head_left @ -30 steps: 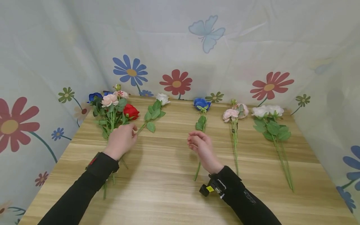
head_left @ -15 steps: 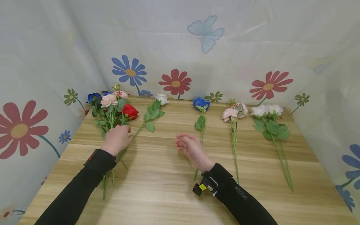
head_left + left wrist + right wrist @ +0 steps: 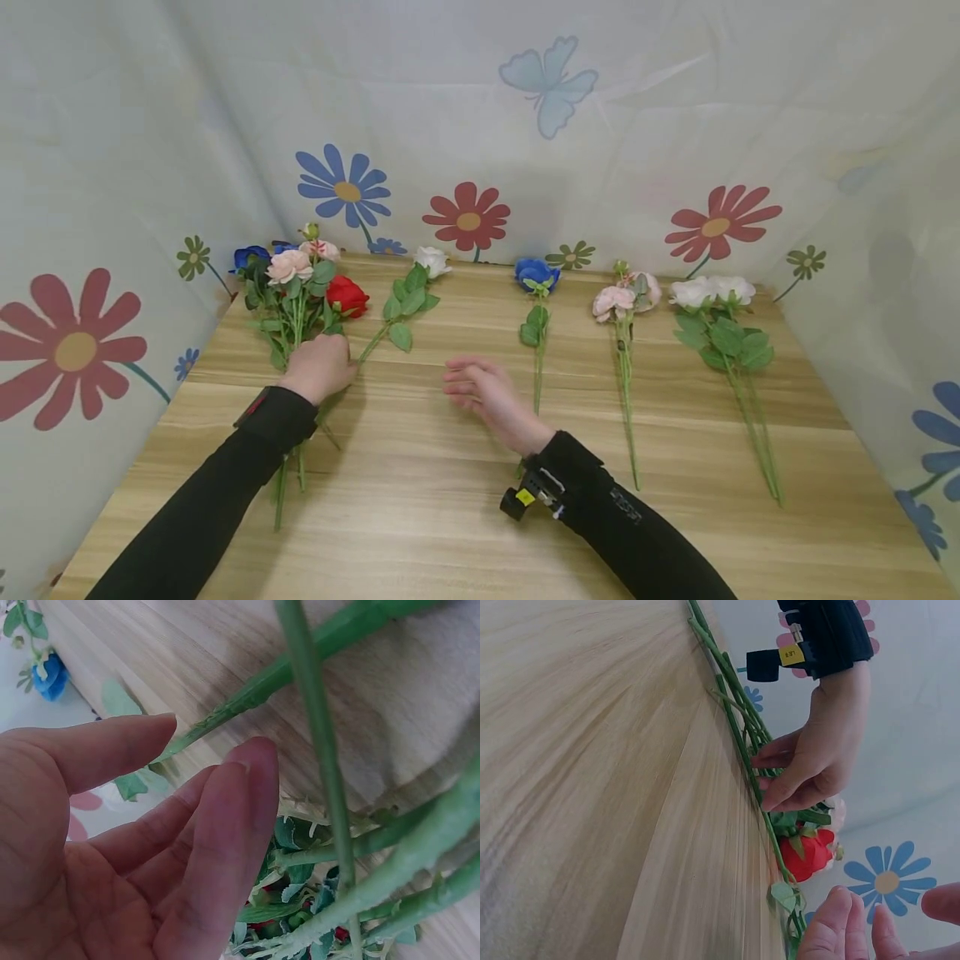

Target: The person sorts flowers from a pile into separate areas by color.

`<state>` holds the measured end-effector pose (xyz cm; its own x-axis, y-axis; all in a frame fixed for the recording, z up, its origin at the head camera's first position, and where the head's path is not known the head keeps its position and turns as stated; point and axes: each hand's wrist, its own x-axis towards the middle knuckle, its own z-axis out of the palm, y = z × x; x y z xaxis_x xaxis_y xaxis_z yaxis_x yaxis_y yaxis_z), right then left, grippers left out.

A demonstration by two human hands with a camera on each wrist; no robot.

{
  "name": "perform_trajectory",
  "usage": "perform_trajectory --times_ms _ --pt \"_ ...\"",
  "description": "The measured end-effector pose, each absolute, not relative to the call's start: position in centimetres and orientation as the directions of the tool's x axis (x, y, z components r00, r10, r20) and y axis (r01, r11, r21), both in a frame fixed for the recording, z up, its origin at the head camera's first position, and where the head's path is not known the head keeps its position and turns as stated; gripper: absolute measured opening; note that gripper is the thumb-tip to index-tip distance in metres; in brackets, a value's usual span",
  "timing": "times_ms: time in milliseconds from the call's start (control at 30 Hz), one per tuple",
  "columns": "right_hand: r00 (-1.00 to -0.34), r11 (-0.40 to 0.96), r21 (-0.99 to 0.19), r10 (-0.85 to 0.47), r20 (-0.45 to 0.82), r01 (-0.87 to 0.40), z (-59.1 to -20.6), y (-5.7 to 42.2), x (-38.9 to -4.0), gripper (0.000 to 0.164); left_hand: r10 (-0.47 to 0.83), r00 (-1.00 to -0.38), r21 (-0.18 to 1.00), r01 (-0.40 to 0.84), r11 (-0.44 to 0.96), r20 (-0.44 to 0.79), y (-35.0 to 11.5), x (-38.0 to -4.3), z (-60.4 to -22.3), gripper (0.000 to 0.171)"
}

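Observation:
A white rose [image 3: 431,262] lies slanted, its green stem [image 3: 251,694] running toward my left hand [image 3: 322,367]. The left wrist view shows that stem beyond the gap between the thumb [image 3: 127,750] and the bent fingers, which stand apart. Beside and under this hand lies a pile of flowers: a red rose [image 3: 347,297], pink flowers [image 3: 290,267] and blue roses [image 3: 251,257]. My right hand [image 3: 495,400] hovers over the table, left of a blue rose [image 3: 536,275], fingers relaxed and holding nothing. Part of that rose's stem is hidden behind the hand.
Pink flowers [image 3: 615,302] and white flowers [image 3: 712,292] lie on the right of the wooden table [image 3: 420,517], stems pointing toward me. A flower-printed curtain [image 3: 420,108] stands along the back and both sides.
My right hand has moved left, away from the blue rose's stem. The left hand has shifted slightly left and down along the white rose's stem. The flowers stay where they were.

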<state>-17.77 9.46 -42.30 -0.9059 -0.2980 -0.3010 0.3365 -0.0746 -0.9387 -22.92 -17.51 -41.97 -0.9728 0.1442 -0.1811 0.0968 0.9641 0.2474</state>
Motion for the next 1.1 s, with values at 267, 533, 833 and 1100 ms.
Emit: perform_trajectory --times_ms 267,533,833,1100 --pt "-0.899 -0.059 -0.938 -0.313 -0.307 0.341 -42.56 9.22 -17.99 0.039 0.115 -0.962 0.251 0.051 0.967 -0.249 -17.52 -23.45 -42.03 0.033" --pt "-0.894 -0.047 -0.943 -0.336 -0.296 0.330 -42.78 8.94 -17.96 0.042 0.129 -0.957 0.260 0.059 0.964 -0.258 -17.21 -23.72 -42.23 0.030" --pt "-0.890 -0.030 -0.947 -0.352 -0.289 0.319 -42.58 8.92 -17.67 0.042 0.198 -0.960 0.297 0.133 0.946 -0.199 -17.50 -23.55 -42.79 0.011" --pt "-0.893 -0.025 -0.949 -0.348 -0.287 0.315 -42.80 9.01 -17.65 0.042 0.217 -0.965 0.320 0.160 0.934 -0.150 -17.59 -23.08 -42.63 0.015"
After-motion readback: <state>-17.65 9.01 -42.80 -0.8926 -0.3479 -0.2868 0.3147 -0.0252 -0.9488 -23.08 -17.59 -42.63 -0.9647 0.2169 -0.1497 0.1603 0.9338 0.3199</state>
